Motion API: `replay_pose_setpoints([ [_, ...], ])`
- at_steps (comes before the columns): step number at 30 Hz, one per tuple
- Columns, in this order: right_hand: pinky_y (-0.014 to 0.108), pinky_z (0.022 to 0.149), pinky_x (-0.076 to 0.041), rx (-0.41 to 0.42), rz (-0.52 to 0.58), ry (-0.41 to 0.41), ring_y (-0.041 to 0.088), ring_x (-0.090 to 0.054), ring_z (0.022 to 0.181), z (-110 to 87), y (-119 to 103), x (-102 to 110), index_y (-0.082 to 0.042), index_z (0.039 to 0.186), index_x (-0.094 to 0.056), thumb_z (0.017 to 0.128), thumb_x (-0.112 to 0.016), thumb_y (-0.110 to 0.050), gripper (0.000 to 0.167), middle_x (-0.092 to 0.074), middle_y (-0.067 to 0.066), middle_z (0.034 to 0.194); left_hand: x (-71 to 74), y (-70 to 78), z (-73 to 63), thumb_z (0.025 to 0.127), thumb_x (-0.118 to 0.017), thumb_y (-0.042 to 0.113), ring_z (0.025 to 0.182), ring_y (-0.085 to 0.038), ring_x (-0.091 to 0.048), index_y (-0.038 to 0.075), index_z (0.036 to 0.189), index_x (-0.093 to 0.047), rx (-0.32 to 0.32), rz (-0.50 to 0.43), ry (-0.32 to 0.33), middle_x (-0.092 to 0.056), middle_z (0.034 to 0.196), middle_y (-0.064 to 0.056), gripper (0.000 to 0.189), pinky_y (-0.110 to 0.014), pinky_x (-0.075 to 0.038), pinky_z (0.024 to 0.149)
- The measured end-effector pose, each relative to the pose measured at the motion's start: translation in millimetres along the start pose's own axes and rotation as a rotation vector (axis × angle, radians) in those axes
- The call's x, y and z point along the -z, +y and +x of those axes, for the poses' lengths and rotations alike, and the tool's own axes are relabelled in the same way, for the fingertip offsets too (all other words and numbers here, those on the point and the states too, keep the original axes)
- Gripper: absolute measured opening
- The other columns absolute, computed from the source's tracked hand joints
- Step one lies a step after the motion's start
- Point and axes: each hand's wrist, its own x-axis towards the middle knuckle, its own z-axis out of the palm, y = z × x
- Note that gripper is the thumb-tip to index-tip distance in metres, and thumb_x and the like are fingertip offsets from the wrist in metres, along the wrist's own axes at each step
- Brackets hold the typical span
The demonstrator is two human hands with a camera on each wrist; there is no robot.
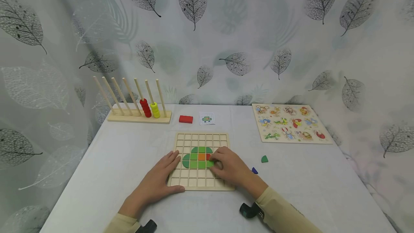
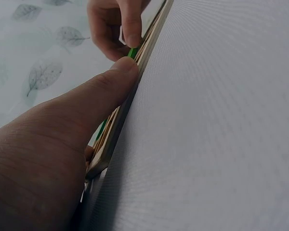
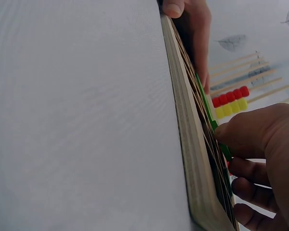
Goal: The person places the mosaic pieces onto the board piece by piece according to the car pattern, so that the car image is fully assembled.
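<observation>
A square wooden grid board (image 1: 193, 182) lies on the table, with green pieces (image 1: 193, 164), an orange square (image 1: 202, 156) and a red piece (image 1: 208, 156) set in its cells. My left hand (image 1: 158, 179) rests along the board's left side, fingers extended, the thumb at the front left corner. At the right end of the pieces my right hand (image 1: 232, 166) pinches a light green tile (image 1: 210, 163) between thumb and fingers, right at the grid. The right wrist view shows this green tile (image 3: 225, 151) low against the board; the fingertips partly hide it.
Right of the board lie a dark green piece (image 1: 264, 159) and a blue piece (image 1: 254, 170). Behind stand a peg rack (image 1: 139, 118) with red and yellow rings, a red block (image 1: 185, 119) and a small picture card (image 1: 207, 118). An insect puzzle board (image 1: 291, 123) lies at back right.
</observation>
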Motion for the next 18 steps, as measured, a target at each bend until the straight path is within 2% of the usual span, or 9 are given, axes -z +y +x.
replay_pose_setpoints([
  [18,0.034,0.096,-0.057,-0.005,-0.006,-0.029,0.013,-0.060,0.108,0.7,-0.4,-0.4,-0.016,0.114,-0.081,0.094,-0.087,-0.022,0.022,-0.068,-0.006,0.113,0.2,0.1,0.6,0.086,-0.080,0.072,0.164,-0.031,-0.022,0.008,0.167,-0.042,0.000,0.002,0.003,-0.030,0.177,-0.005,0.111,-0.057,-0.029,0.127],
])
